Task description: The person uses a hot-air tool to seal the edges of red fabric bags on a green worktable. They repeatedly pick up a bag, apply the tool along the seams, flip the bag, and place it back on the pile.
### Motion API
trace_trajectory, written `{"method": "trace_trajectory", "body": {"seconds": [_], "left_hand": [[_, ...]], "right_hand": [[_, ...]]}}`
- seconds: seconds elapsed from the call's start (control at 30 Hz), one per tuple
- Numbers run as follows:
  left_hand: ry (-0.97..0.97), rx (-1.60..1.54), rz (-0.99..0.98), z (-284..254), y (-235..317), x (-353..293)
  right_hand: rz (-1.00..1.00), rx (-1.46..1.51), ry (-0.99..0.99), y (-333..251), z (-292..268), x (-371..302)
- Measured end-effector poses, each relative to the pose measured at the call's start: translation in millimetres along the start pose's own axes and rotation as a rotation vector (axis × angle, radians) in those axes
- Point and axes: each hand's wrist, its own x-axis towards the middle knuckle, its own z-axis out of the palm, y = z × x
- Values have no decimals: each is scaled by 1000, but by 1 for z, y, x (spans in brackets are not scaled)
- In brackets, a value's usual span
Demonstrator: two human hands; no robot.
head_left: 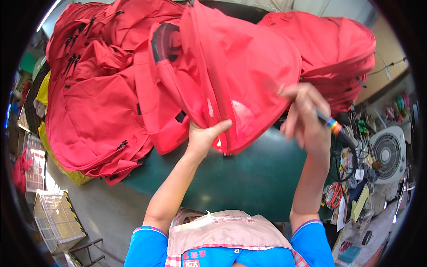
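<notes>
A red backpack (pixel 262 58) stands tilted over the green tabletop, its zipper seam and lower edge toward me. My left hand (pixel 202 138) grips that lower edge, the thumb lying across the seam. Just right of the bag is my right hand (pixel 307 111), closed and slightly smeared by motion. It holds a black pen-like tool with coloured rings (pixel 332 124), with a dark cord at its rear end. The tool's tip is blurred, so I cannot tell whether it touches the fabric.
Red bags with black buckles (pixel 102 102) are heaped at the left, and another red bag (pixel 329 53) lies behind at the right. The green table (pixel 213 187) spans the middle. A grey fan (pixel 388 151) stands among cords and clutter. Wire baskets (pixel 58 218) sit at the lower left.
</notes>
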Motion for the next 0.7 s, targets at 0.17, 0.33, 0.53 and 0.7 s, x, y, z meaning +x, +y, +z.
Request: {"method": "trace_trajectory", "body": {"seconds": [0.17,0.33,0.53,0.7], "left_hand": [[-398,70,-225,-45,34,-78],[-496,704,81,-110,90,-111],[1065,386,804,-171,82,-26],[115,328,415,-15,-7,-18]], "right_hand": [[-666,-732,91,22,-22,170],[-640,-450,-285,40,14,233],[-1188,-546,740,-33,-28,194],[-1104,-566,782,-53,30,141]]}}
